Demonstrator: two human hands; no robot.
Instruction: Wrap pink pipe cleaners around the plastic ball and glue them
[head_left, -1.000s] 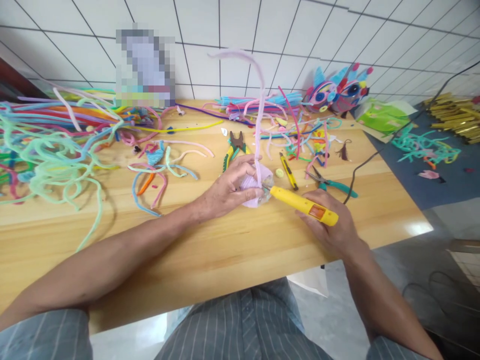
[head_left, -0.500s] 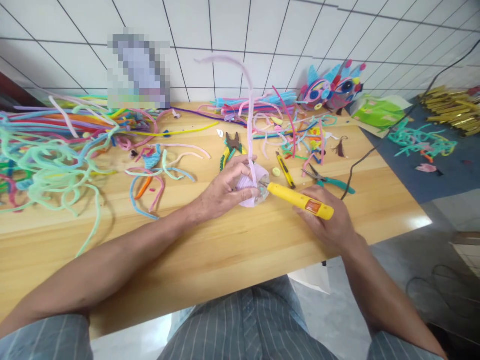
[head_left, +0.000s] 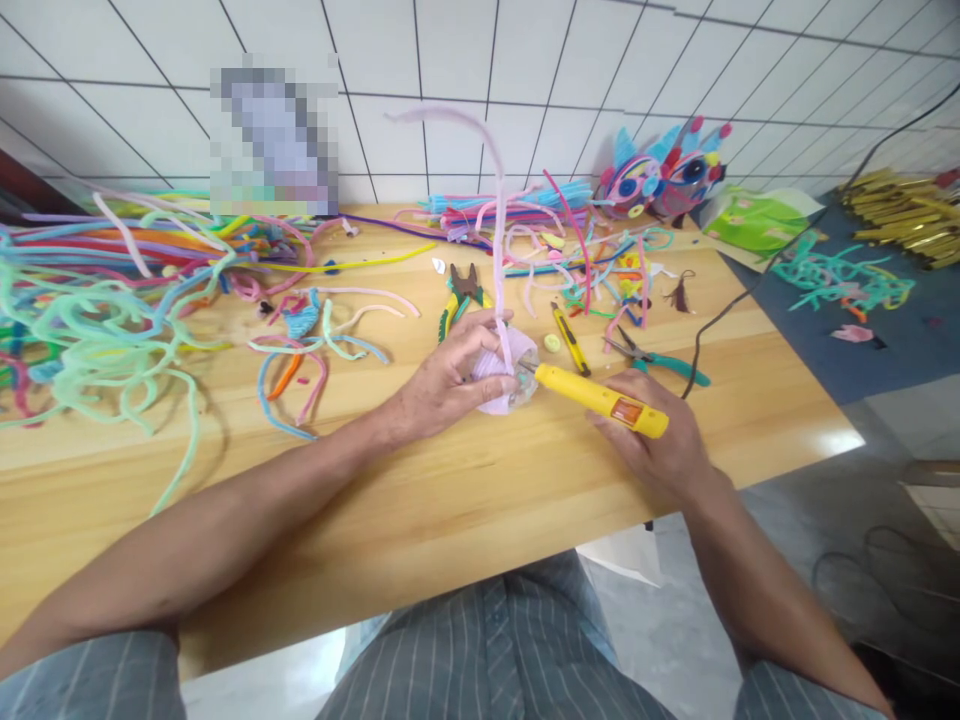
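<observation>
My left hand [head_left: 457, 375] is closed around a clear, rounded plastic piece [head_left: 529, 385], partly wrapped in lilac pipe cleaner [head_left: 499, 225]. The pipe cleaner's free end stands up above my fingers and curls to the left. In my right hand [head_left: 660, 440] is a yellow hot glue gun [head_left: 600, 398], its metal tip pointing left at the plastic piece, by the edge of the lilac wrapping. Whether the tip touches I cannot tell. Just behind my left hand lie green-and-yellow pliers [head_left: 463, 292]. A yellow utility knife [head_left: 571, 340] and teal-handled pliers [head_left: 660, 362] lie behind the glue gun.
Tangled pipe cleaners [head_left: 112, 320] cover the table's left side, and more bundles [head_left: 510, 210] lie along the tiled wall. Two decorated masks or figures [head_left: 664, 180] stand at the back right. A black cable [head_left: 720, 315] runs past my right hand.
Both hands, the lilac piece and the glue gun stay practically in place. The whole view has shifted very slightly.
</observation>
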